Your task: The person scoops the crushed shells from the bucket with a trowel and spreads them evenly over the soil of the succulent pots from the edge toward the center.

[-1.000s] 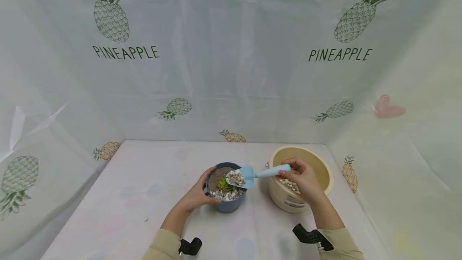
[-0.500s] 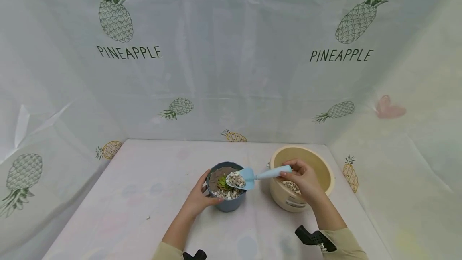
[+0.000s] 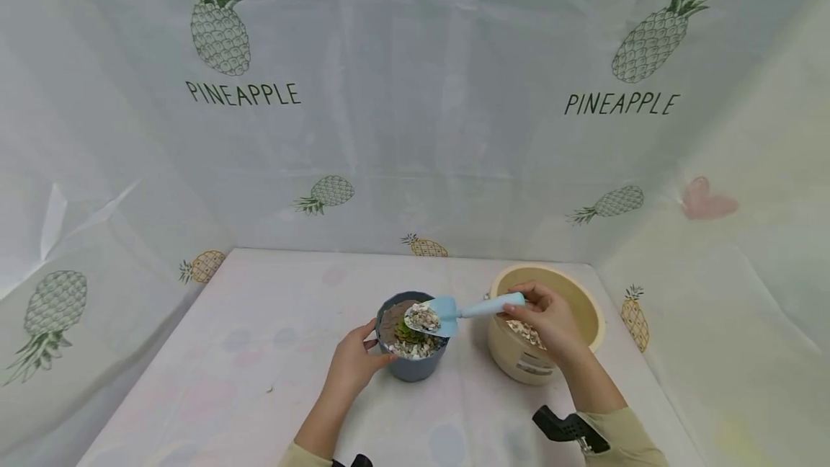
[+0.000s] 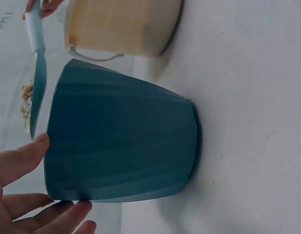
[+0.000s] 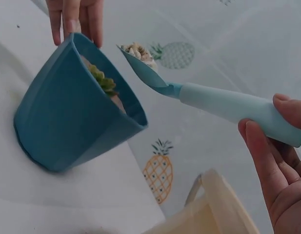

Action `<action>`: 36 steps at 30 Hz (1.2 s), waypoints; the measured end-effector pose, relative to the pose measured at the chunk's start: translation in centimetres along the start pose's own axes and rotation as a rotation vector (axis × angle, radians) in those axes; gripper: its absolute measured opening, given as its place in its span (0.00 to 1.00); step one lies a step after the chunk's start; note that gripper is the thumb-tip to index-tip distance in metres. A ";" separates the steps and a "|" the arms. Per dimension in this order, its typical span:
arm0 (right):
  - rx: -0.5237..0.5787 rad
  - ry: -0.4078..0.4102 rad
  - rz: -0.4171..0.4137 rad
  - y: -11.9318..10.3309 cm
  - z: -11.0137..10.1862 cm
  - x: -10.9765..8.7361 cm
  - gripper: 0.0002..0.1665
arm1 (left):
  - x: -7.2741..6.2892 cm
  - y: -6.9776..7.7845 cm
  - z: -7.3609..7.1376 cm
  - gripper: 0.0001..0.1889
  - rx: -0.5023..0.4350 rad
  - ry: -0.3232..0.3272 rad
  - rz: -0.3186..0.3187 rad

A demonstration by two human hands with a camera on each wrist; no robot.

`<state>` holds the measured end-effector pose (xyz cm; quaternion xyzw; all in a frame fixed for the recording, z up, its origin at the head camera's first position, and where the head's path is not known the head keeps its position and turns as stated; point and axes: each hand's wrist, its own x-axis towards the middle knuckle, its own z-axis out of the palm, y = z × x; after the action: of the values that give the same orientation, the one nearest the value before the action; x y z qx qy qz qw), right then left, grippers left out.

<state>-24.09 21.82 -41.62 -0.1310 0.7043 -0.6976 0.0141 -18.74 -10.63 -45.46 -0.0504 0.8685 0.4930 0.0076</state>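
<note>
My left hand grips the rim of a blue flower pot, thumb at the near edge and fingers on the left side. Inside the pot are brown soil, a small green succulent and pale pebbles on the near side. Above it, my right hand holds a light blue trowel by the end of its handle, between thumb and fingers. Pale pebbles fill the trowel's blade, which hangs level over the pot and partly hides the succulent in the head view.
A cream bucket with pebbles inside stands right of the pot, under my right hand. One small crumb lies on the white tablecloth at the left. A pineapple-print sheet hangs behind the table.
The left hand's fingers have slid along the pot's left rim toward the near side. The loaded trowel has shifted slightly left over the pot. The head view has turned a little.
</note>
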 end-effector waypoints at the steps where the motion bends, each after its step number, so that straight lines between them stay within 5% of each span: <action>1: -0.002 -0.005 0.002 -0.2 0.3 0.1 0.24 | 0.0 0.0 0.0 0.41 0.004 0.005 0.003; 11: 0.026 -0.004 0.109 -0.3 4.0 0.5 0.20 | -0.1 -0.2 0.0 0.39 -0.103 0.013 -0.007; 24: -0.077 0.017 0.130 -0.9 6.5 0.9 0.15 | 0.0 -1.0 0.6 0.39 -0.243 0.036 -0.022; 36: -0.144 -0.059 0.060 -1.9 7.0 0.0 0.15 | -0.1 -1.1 0.8 0.39 -0.197 0.051 -0.009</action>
<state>-22.36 14.97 -39.98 -0.1308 0.7554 -0.6404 0.0461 -18.60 -10.53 -46.77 -0.0676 0.8155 0.5746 -0.0174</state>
